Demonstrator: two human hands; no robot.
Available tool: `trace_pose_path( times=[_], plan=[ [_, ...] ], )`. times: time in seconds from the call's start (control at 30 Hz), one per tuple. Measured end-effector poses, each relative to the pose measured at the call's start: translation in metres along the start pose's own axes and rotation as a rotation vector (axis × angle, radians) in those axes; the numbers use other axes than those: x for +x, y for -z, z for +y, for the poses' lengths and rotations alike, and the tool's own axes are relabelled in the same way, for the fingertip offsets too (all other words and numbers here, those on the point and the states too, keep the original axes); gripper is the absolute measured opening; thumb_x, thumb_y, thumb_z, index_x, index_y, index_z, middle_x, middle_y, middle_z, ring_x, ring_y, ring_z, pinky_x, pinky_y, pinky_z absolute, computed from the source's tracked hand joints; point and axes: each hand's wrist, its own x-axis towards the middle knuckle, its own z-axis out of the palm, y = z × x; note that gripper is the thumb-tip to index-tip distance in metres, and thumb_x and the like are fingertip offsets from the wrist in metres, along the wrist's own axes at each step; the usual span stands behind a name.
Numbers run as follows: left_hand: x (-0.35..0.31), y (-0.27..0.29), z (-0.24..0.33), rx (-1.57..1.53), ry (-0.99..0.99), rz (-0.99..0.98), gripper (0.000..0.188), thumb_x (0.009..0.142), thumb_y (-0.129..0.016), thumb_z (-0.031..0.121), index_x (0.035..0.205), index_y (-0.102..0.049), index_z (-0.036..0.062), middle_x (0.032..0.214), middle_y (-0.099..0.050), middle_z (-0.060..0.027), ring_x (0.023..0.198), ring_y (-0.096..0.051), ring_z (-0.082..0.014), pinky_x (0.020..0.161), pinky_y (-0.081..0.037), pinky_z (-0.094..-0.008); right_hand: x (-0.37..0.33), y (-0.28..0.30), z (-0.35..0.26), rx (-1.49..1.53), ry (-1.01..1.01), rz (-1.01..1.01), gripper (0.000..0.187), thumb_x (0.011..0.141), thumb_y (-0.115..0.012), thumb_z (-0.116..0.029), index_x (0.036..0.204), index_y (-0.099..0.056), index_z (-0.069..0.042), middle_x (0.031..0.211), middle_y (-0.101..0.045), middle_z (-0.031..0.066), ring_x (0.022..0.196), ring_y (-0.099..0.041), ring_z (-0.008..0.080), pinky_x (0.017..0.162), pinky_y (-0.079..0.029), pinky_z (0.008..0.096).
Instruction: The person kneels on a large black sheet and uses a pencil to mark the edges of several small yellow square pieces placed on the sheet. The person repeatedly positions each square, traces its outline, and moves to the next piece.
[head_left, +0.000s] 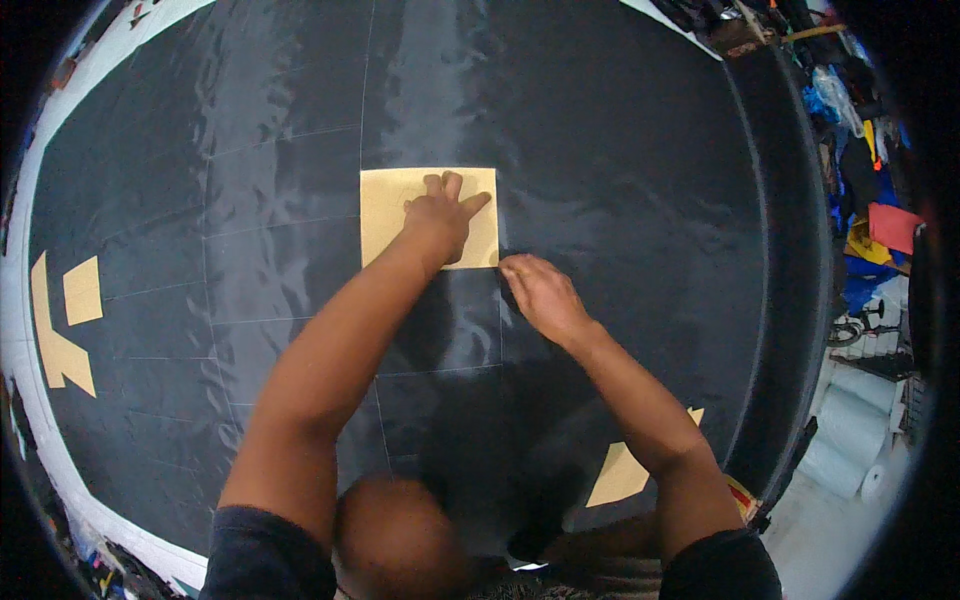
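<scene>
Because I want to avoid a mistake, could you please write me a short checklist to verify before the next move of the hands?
1. Left hand spread on the yellow square: ok.
2. Right hand at the square's near right corner: ok.
3. Right fingertips pinching that corner: cannot tell.
4. Yellow pieces at far left apart from the square: ok.
5. Yellow piece beside the right arm fully visible: not ok, partly hidden.

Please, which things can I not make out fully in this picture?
All in the head view:
Tan sheet: the part under the left hand is hidden.
Right hand: overlapping fingers hide whether it pinches the sheet's corner.
Tan scrap: the right forearm covers part.
</scene>
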Motion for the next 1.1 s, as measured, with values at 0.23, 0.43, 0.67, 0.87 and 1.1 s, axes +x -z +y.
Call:
trace_pose_path(
  times=[0.23,0.43,0.67,0.87,1.1],
  plan=[
    [0.002,-0.003,-0.003,0.053,-0.023,-0.027,0.107,0.072,-0.081,0.013,0.161,-0.026,0.0381,0.161,-0.025,-0.0204,0.146,-0.032,-0.0455,0.099,-0.056,-0.0483,0.013,0.149,-0.032,0.007,0.056,-0.082,0.025,0.105,-0.052,-0.024,0.116,-0.065,-0.006,0.115,-0.07,0.0156,0.109,-0.066,0.037,0.092,-0.052,0.0472],
    [0.0,0.003,-0.018,0.062,-0.096,0.004,0.108,0.071,-0.091,0.036,0.159,-0.028,0.0283,0.157,-0.032,-0.0253,0.14,-0.042,-0.0466,0.1,-0.055,-0.0511,-0.018,0.23,-0.008,-0.215,0.192,-0.434,0.021,0.104,-0.051,-0.023,0.113,-0.06,-0.006,0.105,-0.068,0.015,0.102,-0.064,0.0375,0.087,-0.052,0.0488],
    [0.013,0.021,-0.047,-0.082,0.396,0.116,0.088,0.092,-0.058,0.066,0.151,-0.039,0.0034,0.144,-0.046,-0.029,0.125,-0.056,-0.0422,0.1,-0.049,-0.0538,-0.026,0.18,0.06,0.184,-0.063,0.016,0.019,0.103,-0.054,-0.02,0.111,-0.06,-0.004,0.108,-0.067,0.0164,0.105,-0.064,0.0388,0.091,-0.051,0.0461],
    [0.048,-0.01,-0.064,-0.595,0.794,0.391,0.084,0.089,-0.068,0.049,0.137,-0.039,-0.0137,0.127,-0.051,-0.0419,0.119,-0.057,-0.0529,0.101,-0.048,-0.0536,0.038,0.057,0.083,0.332,0.005,0.169,0.019,0.099,-0.063,-0.02,0.111,-0.062,-0.005,0.126,-0.066,0.0148,0.118,-0.062,0.0379,0.1,-0.047,0.0467],
    [0.043,-0.01,-0.029,-0.704,0.83,0.541,0.082,0.087,-0.075,0.04,0.142,-0.039,-0.0095,0.118,-0.054,-0.0345,0.107,-0.057,-0.0482,0.093,-0.049,-0.051,0.171,0.01,0.088,0.078,0.287,0.159,0.03,0.094,-0.069,-0.028,0.119,-0.064,-0.014,0.139,-0.061,0.0086,0.138,-0.049,0.033,0.114,-0.034,0.0531]
  ],
)
